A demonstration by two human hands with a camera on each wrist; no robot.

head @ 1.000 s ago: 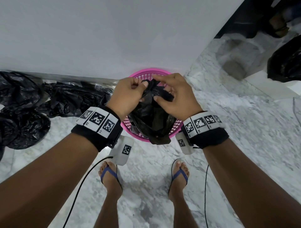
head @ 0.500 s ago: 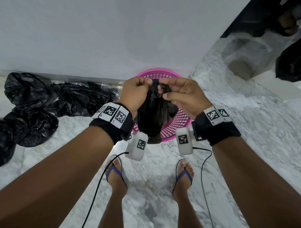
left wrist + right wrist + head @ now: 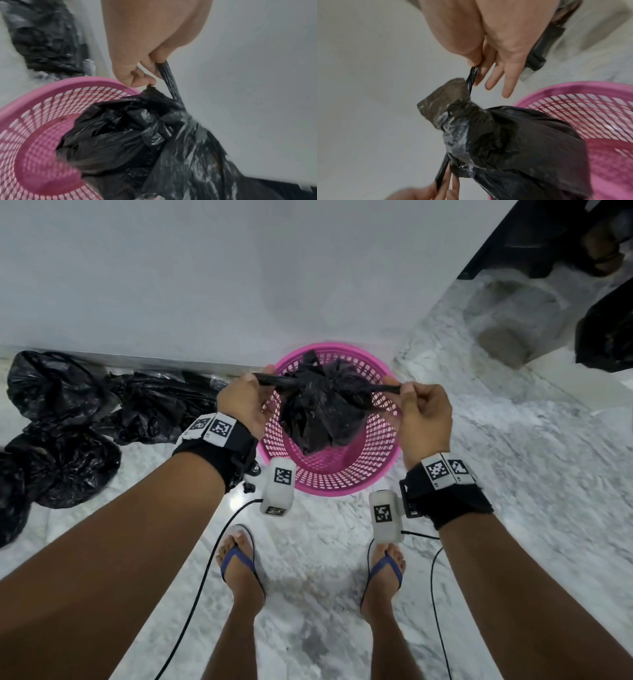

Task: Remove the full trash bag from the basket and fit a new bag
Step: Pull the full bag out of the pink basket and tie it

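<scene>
The bag (image 3: 320,409), black and knotted at its top, hangs over the open mouth of the pink basket (image 3: 342,474), which stands on the marble floor (image 3: 513,474) against the white wall (image 3: 239,268). The left hand (image 3: 245,402) pinches one twisted bag end left of the basket rim, and the right hand (image 3: 423,419) pinches the other end between thumb and forefinger right of the rim, remaining fingers extended; both ends run taut and level from the knot. Loose black bags (image 3: 68,419) lie on the floor left of the basket.
</scene>
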